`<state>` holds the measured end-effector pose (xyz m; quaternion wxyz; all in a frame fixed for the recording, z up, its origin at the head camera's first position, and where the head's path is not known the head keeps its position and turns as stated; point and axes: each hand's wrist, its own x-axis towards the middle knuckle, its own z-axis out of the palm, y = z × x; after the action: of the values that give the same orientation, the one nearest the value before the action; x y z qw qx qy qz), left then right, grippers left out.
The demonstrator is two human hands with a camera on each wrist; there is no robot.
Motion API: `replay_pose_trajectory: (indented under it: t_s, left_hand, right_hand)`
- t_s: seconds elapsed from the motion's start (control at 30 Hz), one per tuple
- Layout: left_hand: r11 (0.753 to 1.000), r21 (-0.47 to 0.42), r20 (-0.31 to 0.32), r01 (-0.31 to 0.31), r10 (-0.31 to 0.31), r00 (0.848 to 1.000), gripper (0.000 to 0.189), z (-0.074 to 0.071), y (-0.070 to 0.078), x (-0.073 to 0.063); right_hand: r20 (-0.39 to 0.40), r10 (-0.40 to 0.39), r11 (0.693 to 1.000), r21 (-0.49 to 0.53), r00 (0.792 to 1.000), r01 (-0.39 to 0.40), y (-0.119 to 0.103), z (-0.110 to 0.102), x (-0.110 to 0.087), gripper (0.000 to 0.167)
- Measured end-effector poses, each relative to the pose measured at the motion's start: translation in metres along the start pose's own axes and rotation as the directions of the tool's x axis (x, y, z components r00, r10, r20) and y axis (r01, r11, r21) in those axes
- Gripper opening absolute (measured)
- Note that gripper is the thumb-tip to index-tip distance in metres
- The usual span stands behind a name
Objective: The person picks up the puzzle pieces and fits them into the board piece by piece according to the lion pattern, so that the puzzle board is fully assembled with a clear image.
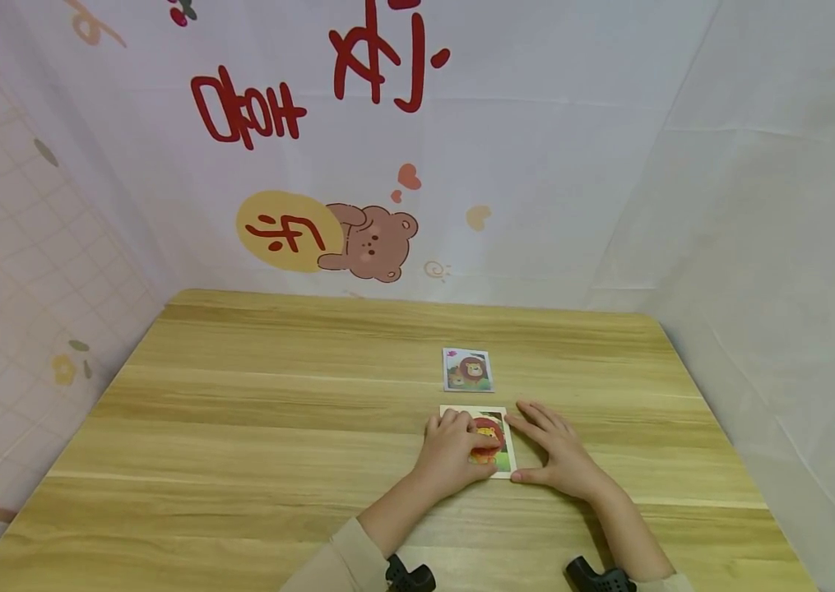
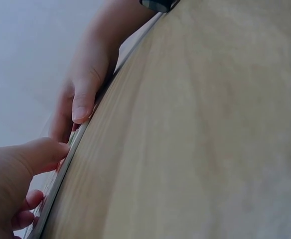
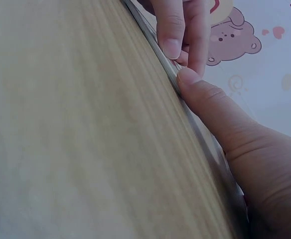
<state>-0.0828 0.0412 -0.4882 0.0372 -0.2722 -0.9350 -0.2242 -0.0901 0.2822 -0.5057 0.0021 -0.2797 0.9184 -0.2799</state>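
Observation:
A square lion picture with a cream border (image 1: pixel 502 462) lies flat on the wooden table in the head view. My left hand (image 1: pixel 450 456) rests over its left and middle, covering much of it; thumb and forefinger reach across the picture. At the right edge, my right hand (image 1: pixel 561 456) touches the border with spread fingers, thumb at the near corner. Beyond it lies a smaller lion card (image 1: pixel 467 370), face up. In the left wrist view my left thumb (image 2: pixel 48 154) is close to the right hand (image 2: pixel 83 94). The right wrist view shows my right thumb (image 3: pixel 210 99) by the picture's low edge.
The wooden table (image 1: pixel 239 460) has rounded far corners. Behind it hangs a white cloth (image 1: pixel 550 164) with red writing and a printed bear (image 1: pixel 376 242). More cloth hangs on both sides. Dark devices (image 1: pixel 410 575) are strapped to the wrists.

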Motion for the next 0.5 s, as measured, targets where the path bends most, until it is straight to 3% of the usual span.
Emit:
replay_pose_trajectory:
  t_s: [0.13, 0.5]
  left_hand:
    - [0.998, -0.054, -0.035, 0.029, -0.031, 0.999, 0.033, 0.0018, 0.0017, -0.0009]
    - [0.995, -0.092, -0.088, 0.04, -0.048, 0.995, 0.033, 0.0072, 0.0029, 0.0004]
  right_hand:
    - [0.01, 0.008, 1.0, 0.004, 1.0, -0.008, -0.0005, -0.0003, -0.0001, 0.087]
    - [0.013, 0.01, 1.0, 0.019, 1.0, -0.01, -0.0012, -0.0014, 0.0001, 0.087]
